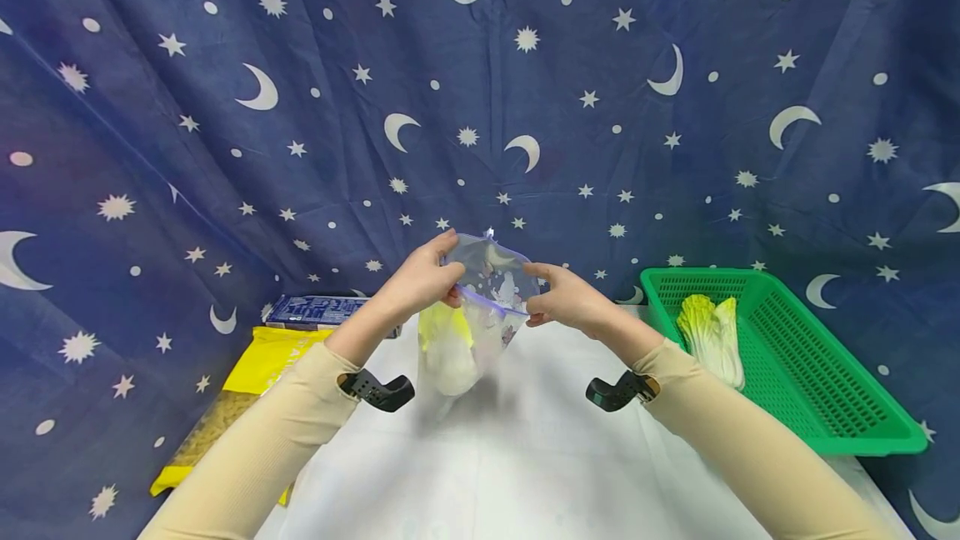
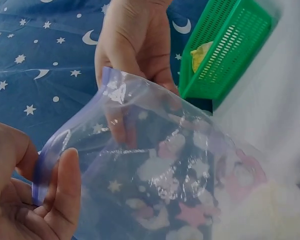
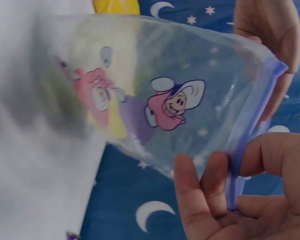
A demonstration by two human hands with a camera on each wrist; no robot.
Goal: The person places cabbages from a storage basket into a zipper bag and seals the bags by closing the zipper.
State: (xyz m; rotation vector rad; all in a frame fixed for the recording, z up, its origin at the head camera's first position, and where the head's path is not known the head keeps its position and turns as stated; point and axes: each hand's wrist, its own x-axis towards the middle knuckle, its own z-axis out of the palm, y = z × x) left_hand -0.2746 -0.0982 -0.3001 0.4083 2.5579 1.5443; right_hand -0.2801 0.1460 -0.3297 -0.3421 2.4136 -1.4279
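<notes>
Head view: the person is holding a printed zip bag (image 1: 483, 307) up over the white worktop (image 1: 510, 457), the left hand (image 1: 423, 280) and right hand (image 1: 566, 300) each pinching an end of its blue seal, forearms reaching forward. A pale cabbage is sitting low inside. Another cabbage (image 1: 712, 336) is lying in the green basket (image 1: 817, 407).

Left wrist view: thumb and fingers (image 2: 65, 190) are clamping the strip.

Right wrist view: fingertips (image 3: 210, 185) are gripping the seal edge. Keeping both ends taut and level should help.
</notes>
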